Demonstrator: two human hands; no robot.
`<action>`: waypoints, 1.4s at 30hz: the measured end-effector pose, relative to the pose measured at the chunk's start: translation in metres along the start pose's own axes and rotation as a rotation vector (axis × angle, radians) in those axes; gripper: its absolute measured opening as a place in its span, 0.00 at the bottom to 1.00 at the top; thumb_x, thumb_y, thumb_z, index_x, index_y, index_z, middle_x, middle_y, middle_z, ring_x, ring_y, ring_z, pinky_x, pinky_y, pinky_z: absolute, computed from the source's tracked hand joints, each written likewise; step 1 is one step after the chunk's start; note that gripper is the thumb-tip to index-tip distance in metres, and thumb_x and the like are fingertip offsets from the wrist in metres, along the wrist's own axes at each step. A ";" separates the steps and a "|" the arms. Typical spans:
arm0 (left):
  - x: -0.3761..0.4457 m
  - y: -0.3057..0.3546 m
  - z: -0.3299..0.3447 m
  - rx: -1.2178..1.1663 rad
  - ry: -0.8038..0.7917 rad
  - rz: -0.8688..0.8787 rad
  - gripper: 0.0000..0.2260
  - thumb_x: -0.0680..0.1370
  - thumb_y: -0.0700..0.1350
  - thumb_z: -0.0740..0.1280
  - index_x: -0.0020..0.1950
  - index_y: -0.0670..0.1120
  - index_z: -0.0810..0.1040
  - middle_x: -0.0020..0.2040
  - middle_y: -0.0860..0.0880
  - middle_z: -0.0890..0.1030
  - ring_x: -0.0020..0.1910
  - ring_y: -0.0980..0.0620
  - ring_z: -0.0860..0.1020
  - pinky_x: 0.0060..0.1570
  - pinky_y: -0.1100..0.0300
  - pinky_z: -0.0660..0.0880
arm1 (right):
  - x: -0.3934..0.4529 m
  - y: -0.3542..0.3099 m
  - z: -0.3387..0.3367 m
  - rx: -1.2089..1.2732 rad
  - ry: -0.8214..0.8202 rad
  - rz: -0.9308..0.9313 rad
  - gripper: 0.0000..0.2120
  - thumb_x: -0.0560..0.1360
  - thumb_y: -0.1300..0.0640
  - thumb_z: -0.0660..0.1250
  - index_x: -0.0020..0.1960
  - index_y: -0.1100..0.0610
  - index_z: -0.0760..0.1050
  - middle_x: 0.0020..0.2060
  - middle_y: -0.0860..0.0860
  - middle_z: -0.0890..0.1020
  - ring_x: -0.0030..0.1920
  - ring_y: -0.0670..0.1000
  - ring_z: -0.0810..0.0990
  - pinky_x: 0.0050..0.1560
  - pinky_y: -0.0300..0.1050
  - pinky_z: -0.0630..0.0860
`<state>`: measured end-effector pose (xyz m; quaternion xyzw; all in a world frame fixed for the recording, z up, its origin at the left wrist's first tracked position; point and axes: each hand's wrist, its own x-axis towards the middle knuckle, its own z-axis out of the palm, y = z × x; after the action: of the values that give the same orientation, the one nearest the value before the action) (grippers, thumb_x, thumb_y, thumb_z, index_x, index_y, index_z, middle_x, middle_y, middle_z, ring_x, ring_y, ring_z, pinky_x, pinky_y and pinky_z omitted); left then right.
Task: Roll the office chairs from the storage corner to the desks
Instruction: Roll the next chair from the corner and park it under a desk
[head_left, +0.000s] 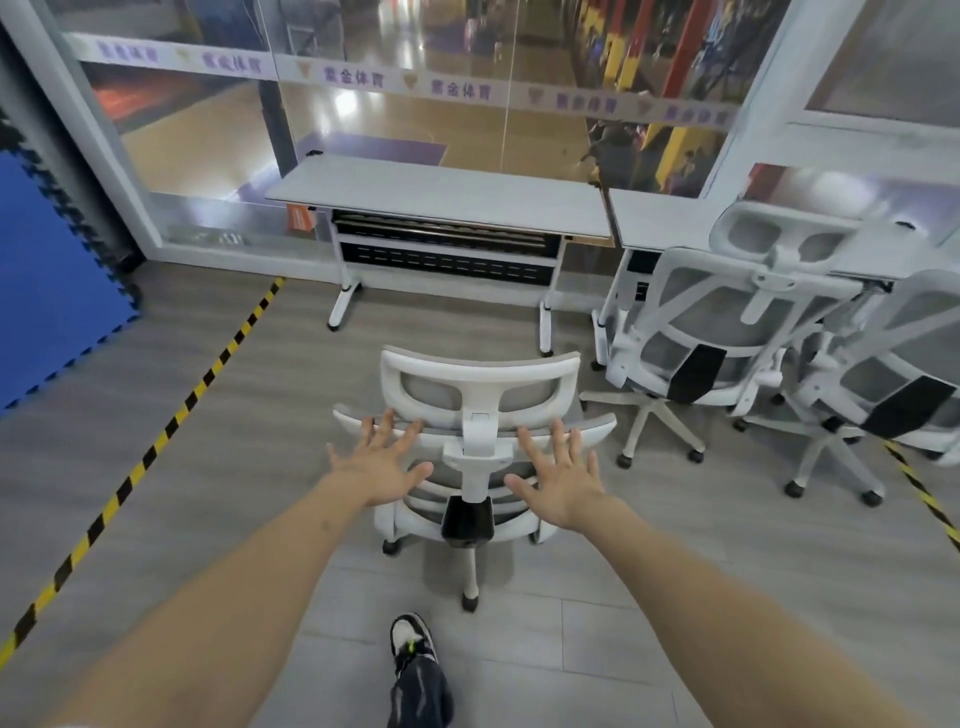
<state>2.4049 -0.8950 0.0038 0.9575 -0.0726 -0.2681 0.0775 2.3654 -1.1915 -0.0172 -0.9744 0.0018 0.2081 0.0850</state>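
Note:
A white mesh office chair stands in front of me with its back toward me, facing a grey desk. My left hand is spread flat against the left side of the backrest, fingers apart. My right hand is spread the same way on the right side. Neither hand wraps around anything. A gap of floor lies between the chair and the desk.
Two more white mesh chairs stand at the right by a second desk. Yellow-black floor tape runs along the left, blue foam mats beyond it. A glass wall stands behind the desks. My shoe is below.

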 end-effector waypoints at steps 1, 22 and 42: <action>0.018 0.002 -0.012 0.000 0.008 0.009 0.34 0.80 0.73 0.51 0.81 0.69 0.37 0.82 0.57 0.29 0.82 0.46 0.32 0.73 0.22 0.44 | 0.018 0.003 -0.009 0.004 0.004 0.006 0.38 0.79 0.25 0.46 0.80 0.33 0.30 0.80 0.54 0.27 0.80 0.62 0.28 0.79 0.67 0.37; 0.325 0.054 -0.194 0.024 -0.034 0.044 0.36 0.80 0.73 0.52 0.81 0.68 0.34 0.82 0.55 0.28 0.81 0.47 0.30 0.73 0.22 0.42 | 0.323 0.069 -0.169 0.062 -0.035 0.051 0.37 0.79 0.26 0.49 0.80 0.30 0.32 0.81 0.52 0.27 0.80 0.61 0.28 0.80 0.65 0.37; 0.512 0.124 -0.276 -0.011 0.008 -0.092 0.37 0.79 0.75 0.51 0.80 0.68 0.33 0.80 0.56 0.25 0.81 0.46 0.30 0.71 0.21 0.41 | 0.540 0.154 -0.274 0.005 -0.007 -0.052 0.36 0.81 0.27 0.49 0.80 0.31 0.32 0.80 0.53 0.27 0.81 0.60 0.29 0.80 0.67 0.38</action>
<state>2.9701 -1.0785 0.0029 0.9605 -0.0268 -0.2677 0.0706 2.9632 -1.3714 -0.0156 -0.9732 -0.0233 0.2093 0.0929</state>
